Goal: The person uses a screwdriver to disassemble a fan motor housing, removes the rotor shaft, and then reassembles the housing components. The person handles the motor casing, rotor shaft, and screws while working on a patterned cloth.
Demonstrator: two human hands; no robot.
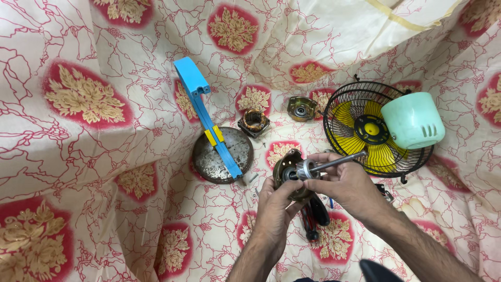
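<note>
Left hand (pixel 275 209) grips round metal motor cover (pixel 288 172); right hand (pixel 347 189) pinches rotor shaft (pixel 334 163), seemingly seated in it. Fan guard (pixel 371 128), blue stand (pixel 209 117) beyond.

Motor housing (pixel 288 175): round, brownish metal cup, tilted on edge, open face toward the right, held above the patterned cloth. Rotor (pixel 305 169): silver cylinder seated at the housing mouth, its steel shaft (pixel 339 161) projecting right and slightly upward.

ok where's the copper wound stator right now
In the head view the copper wound stator lies on the cloth at centre, just up-right of the round metal base plate, left of the metal end cap.
</note>
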